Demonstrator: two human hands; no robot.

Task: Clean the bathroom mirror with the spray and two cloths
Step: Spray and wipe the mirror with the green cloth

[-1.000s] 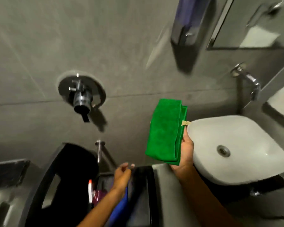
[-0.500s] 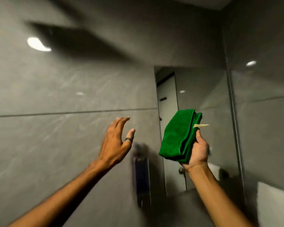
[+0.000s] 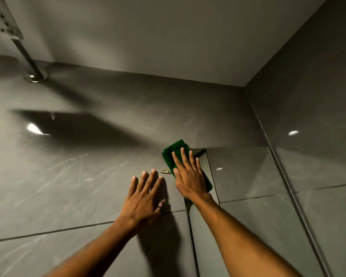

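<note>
Wall [image 3: 68, 186]: grey tiles — the left hand [image 3: 143, 198] pressed flat, fingers spread.
Mirror [image 3: 244, 176]: set beside the tiles.
Right hand [image 3: 188, 176]: flat, pinning the green cloth [image 3: 173, 151] on the mirror's top-left corner.

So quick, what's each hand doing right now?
Left hand: open, flat on the wall tile, holding nothing.
Right hand: open, pressing the green cloth at the mirror corner.

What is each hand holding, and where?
The right hand presses flat on the green cloth at the mirror's top corner; the left hand holds nothing.
</note>
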